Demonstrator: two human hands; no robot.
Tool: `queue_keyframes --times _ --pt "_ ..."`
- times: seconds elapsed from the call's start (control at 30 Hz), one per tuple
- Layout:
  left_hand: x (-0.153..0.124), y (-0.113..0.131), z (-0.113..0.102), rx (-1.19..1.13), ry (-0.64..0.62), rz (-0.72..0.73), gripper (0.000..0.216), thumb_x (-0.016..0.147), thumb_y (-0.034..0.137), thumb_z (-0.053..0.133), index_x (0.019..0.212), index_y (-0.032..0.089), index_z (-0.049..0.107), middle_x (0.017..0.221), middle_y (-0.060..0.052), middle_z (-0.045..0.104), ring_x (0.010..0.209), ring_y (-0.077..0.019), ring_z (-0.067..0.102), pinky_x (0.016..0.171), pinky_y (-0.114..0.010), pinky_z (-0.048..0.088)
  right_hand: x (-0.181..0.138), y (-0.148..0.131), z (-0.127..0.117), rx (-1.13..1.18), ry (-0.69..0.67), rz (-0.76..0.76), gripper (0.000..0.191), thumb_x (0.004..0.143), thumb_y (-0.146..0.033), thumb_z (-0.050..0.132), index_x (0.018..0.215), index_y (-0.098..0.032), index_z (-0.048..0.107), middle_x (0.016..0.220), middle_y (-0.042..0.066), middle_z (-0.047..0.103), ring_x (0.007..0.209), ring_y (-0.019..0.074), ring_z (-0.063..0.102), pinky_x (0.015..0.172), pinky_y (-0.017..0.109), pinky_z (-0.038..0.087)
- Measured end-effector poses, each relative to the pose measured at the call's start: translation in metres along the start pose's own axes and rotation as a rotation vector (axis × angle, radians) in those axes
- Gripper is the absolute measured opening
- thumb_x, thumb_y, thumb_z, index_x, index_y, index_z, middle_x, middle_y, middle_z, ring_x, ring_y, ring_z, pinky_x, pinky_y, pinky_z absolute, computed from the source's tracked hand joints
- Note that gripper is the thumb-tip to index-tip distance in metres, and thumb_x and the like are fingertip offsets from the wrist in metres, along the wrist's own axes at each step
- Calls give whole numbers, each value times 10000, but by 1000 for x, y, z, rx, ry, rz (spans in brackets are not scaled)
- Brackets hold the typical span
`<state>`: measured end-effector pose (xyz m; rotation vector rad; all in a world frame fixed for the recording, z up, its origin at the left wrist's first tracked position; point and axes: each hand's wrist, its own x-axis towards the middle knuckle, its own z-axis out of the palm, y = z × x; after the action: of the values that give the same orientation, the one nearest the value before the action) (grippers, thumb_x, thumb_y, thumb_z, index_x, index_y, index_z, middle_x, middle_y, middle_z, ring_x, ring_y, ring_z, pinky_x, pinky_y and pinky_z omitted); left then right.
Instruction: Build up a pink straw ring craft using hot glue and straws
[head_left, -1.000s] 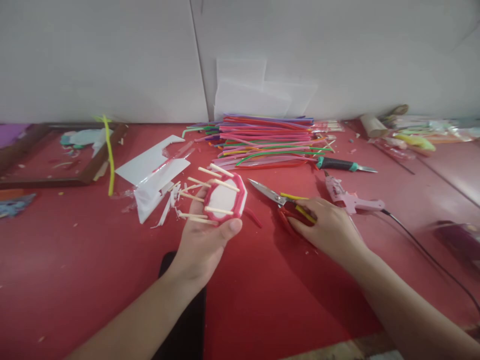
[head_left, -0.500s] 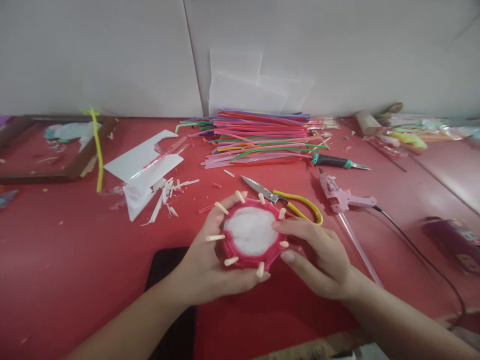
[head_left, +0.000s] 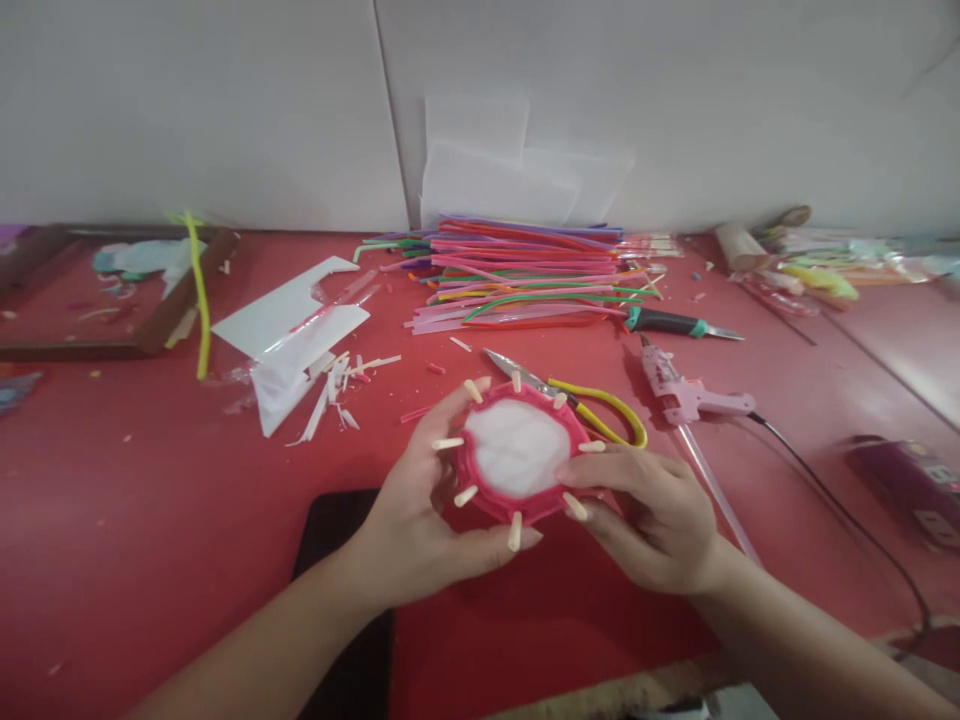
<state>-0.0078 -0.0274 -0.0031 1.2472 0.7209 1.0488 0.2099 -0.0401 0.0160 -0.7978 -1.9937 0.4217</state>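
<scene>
Between my hands, above the red table, is a small round basket [head_left: 521, 455] with a white bottom, a pink woven rim and several pale wooden pegs sticking up around it. My left hand [head_left: 420, 510] wraps its left side, fingers behind and thumb along the near edge. My right hand [head_left: 652, 510] grips the right side, its index finger inside the rim by the white bottom and its thumb near a peg at the lower right. Just behind the basket lie scissors [head_left: 604, 405] with yellow handles, partly hidden by it.
A bundle of coloured pipe cleaners [head_left: 525, 270] lies at the back. A pink glue gun [head_left: 694, 395] with a cord and a craft knife [head_left: 679, 323] are to the right. White paper scraps [head_left: 292, 330] and a brown tray [head_left: 135, 345] sit left. A black flat object [head_left: 345, 640] is under my left forearm.
The basket has turned clockwise in my hands and shifted slightly right, so the pegs stand in new positions. My right fingers have moved slightly along the rim with it.
</scene>
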Motion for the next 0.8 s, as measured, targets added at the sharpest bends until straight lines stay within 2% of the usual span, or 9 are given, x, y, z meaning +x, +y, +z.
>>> queue_keyframes --times 0.17,0.3,0.43,0.53,0.63,0.73,0.8 --pt "-1 -2 3 33 52 0 1010 579 19 888 1434 356 469 1309 -51 707 1098 -288 733 901 -375 643 1 1 -1 13 -22 -16 240 892 -75 595 1093 -196 645 821 35 779 706 131 751 635 197 615" --pt "-5 -6 3 169 95 100 1089 504 -15 902 1412 407 475 1308 -22 692 1087 -293 734 864 -356 661 1 2 2 48 -22 -26 266 895 -55 574 1109 -198 641 790 28 765 668 124 737 600 192 602" --pt "-5 -9 1 290 119 220 1059 536 76 933 1422 409 459 1340 -37 650 1102 -292 725 880 -358 658 -1 2 3 44 -21 -16 255 895 -41 568 1090 -187 642 794 26 760 677 109 733 631 167 603" --pt "-1 -7 1 250 109 254 971 584 135 938 1401 373 471 1368 -58 625 1131 -293 714 920 -392 643 -4 3 3 6 8 7 260 892 -56 586 1102 -199 643 862 33 778 768 121 760 715 178 622" --pt "2 -6 2 144 77 233 907 596 141 944 1346 356 480 1323 -55 652 1125 -279 716 880 -367 651 -6 4 2 -37 40 55 289 891 -80 605 1142 -219 640 967 45 791 859 131 773 784 184 623" --pt "2 -8 4 69 57 241 895 590 111 944 1301 376 469 1264 -15 674 1098 -234 720 868 -323 641 -7 4 2 -44 41 81 314 890 -91 609 1164 -239 644 1008 38 796 875 133 775 791 189 625" --pt "1 -10 4 62 91 244 906 559 107 955 1286 371 485 1297 -7 650 1151 -233 690 942 -336 610 -6 3 1 -42 40 85 322 889 -88 607 1168 -244 650 1010 35 798 868 136 776 780 195 629"
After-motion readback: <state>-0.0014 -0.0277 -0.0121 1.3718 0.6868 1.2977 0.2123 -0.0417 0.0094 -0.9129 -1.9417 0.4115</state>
